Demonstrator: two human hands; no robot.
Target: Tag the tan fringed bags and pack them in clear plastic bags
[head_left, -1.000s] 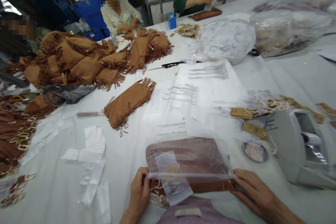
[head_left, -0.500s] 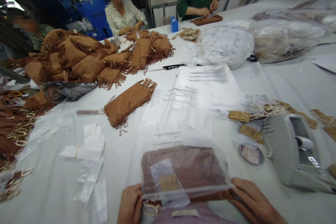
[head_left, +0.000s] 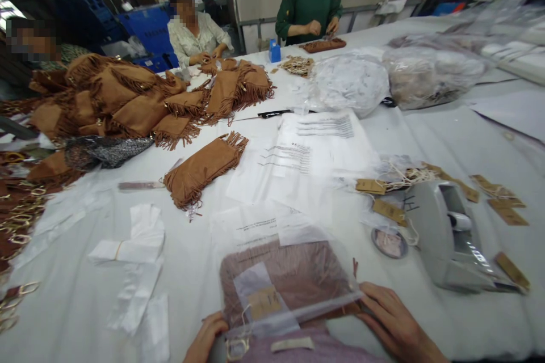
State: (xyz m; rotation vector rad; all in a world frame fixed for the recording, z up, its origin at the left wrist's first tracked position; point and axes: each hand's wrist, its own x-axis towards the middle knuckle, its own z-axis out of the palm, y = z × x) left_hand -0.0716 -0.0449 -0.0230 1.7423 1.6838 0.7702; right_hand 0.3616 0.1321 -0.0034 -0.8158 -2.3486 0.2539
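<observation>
A brown fringed bag [head_left: 298, 272] lies inside a clear plastic bag [head_left: 251, 233] at the table's near edge. Through the plastic show a kraft-paper tag [head_left: 264, 302] and a small translucent sleeve. My left hand [head_left: 209, 333] is closed at the plastic's near left corner, partly cut off by the frame's lower edge. At the near right corner, my right hand [head_left: 385, 312] pinches the plastic's edge between thumb and fingers. A gold metal clasp [head_left: 237, 347] shows beside my left hand, and a brown strap runs under the near edge.
A tan fringed bag [head_left: 204, 170] lies ahead, with printed plastic bags [head_left: 315, 142] beside it. A grey tape dispenser [head_left: 447, 244] stands to the right near tags [head_left: 389, 211]. Folded white strips [head_left: 138, 244] lie left. Co-workers sit behind a pile of fringed bags [head_left: 136, 96].
The plastic bag and both hands sit slightly lower and further left in view. My left hand has slid lower along the corner. The far co-worker's hands have moved apart.
</observation>
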